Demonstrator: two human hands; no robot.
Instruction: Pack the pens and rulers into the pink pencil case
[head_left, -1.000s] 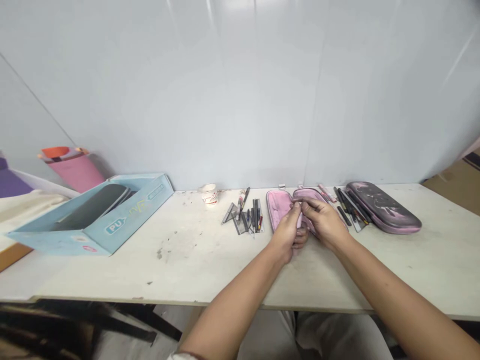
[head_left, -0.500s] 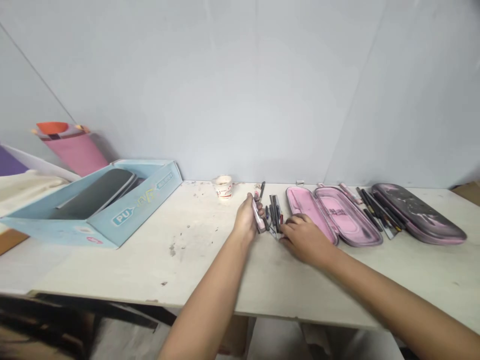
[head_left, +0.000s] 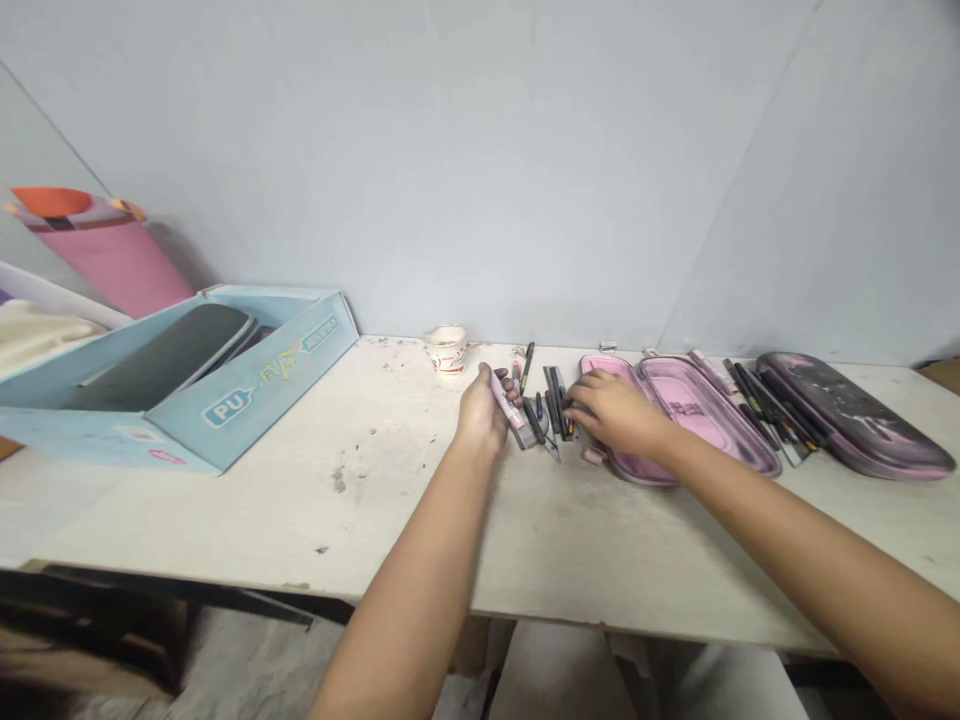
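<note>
My left hand is closed round a pink pen and rests on the white table. Just right of it lies a small heap of dark pens and a ruler. My right hand lies over the right side of that heap, fingers curled down on the pens, at the left edge of an open pink pencil case. What its fingers hold is hidden.
A small paper cup stands at the back by the wall. A light blue cardboard box lies at the left, with a pink roll behind it. More pens and a closed dark pencil case lie at the right.
Both hands left the open pink case and moved left to the pen heap. My left hand carries the pink pen. My right hand has since crept back against the case.
</note>
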